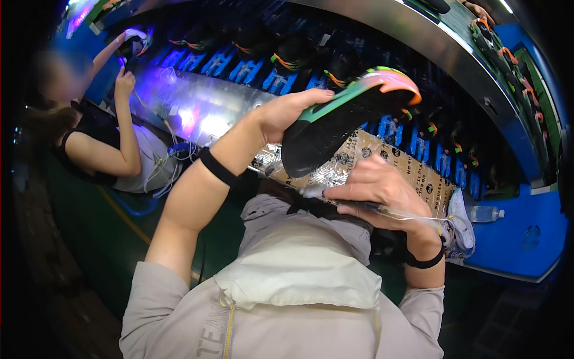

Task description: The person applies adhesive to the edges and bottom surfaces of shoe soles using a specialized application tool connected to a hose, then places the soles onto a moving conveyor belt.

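Note:
My left hand point(290, 113) grips the rim of a shoe sole point(323, 134), raised and tilted above the bench. The sole has a broad black face and a green sidewall that turns pink and orange at its far end. Below and to the right, my right hand point(382, 190) is closed round a slim dark-handled tool point(362, 205), its whitish tip point(312, 191) pointing left, apart from the sole. A thin pale tube or cord point(412, 215) trails from the tool past my right wrist. Motion blurs the tip, so its exact kind is unclear.
Printed brown cardboard under clear film point(412, 173) covers the bench before me. Behind it runs a row of blue holders point(244, 70) with dark shoe parts. A clear bottle point(487, 213) lies at right on a blue surface point(520, 233). To my left sits a co-worker point(98, 140).

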The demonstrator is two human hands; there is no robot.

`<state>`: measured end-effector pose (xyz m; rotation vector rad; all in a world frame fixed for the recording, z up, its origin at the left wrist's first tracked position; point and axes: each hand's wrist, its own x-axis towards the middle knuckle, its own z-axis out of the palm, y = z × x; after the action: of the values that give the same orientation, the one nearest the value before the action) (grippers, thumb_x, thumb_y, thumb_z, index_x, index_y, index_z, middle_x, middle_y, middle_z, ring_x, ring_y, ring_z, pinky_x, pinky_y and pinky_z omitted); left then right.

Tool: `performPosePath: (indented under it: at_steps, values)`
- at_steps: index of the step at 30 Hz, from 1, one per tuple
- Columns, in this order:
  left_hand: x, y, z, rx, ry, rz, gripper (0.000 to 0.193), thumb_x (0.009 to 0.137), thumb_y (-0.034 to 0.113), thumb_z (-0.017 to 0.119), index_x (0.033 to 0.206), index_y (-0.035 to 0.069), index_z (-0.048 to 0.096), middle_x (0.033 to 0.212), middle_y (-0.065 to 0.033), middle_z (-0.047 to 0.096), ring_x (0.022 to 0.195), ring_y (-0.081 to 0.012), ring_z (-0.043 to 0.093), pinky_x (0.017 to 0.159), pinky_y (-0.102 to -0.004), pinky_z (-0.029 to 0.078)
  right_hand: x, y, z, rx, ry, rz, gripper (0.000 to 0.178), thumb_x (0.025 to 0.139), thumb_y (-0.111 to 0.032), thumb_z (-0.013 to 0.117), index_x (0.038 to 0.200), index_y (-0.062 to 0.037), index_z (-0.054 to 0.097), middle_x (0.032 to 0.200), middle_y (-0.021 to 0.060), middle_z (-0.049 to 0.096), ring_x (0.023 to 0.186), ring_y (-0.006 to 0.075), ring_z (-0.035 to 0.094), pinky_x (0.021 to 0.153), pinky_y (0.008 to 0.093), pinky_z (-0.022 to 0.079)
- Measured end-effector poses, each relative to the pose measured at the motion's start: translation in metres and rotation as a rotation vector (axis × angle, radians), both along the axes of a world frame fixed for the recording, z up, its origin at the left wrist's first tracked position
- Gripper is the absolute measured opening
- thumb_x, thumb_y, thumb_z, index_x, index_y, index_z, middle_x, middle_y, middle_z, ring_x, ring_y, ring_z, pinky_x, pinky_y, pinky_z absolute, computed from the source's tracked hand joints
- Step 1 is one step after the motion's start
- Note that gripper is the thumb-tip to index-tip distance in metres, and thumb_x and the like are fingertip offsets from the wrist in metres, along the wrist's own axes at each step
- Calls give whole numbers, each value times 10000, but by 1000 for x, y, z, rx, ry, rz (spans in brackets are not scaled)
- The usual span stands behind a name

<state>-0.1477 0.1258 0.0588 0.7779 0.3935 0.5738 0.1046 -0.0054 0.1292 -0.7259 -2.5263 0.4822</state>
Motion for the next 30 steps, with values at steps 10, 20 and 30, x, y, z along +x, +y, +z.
performPosePath:
  at_steps: [10, 20, 30]
  values:
    - [14, -53, -66, -247, -302, 94, 642, 1114, 397, 310, 1495, -40, 584, 1366, -251, 721, 1155, -369, 762, 1036, -534, 621, 0, 37, -39, 456, 319, -563, 365, 861, 2, 834, 1219, -46, 779, 886, 110, 698, 809, 280, 646, 751, 411, 516]
    - [3, -60, -86, -199, -398, 138, 666, 1132, 453, 291, 1494, -24, 581, 1375, -247, 714, 1238, -384, 723, 1102, -542, 574, 10, -3, -40, -193, 343, -212, 254, 919, -121, 830, 1161, -43, 821, 944, 117, 776, 818, 247, 684, 796, 384, 512]
    - [11, -87, -83, -9, -206, 349, 610, 1110, 464, 591, 1541, 35, 537, 1440, -146, 674, 1320, -276, 668, 1175, -473, 521, 9, 16, -92, -457, 623, -791, 214, 1021, -195, 743, 1152, -40, 813, 979, 51, 779, 879, 131, 680, 811, 303, 542]
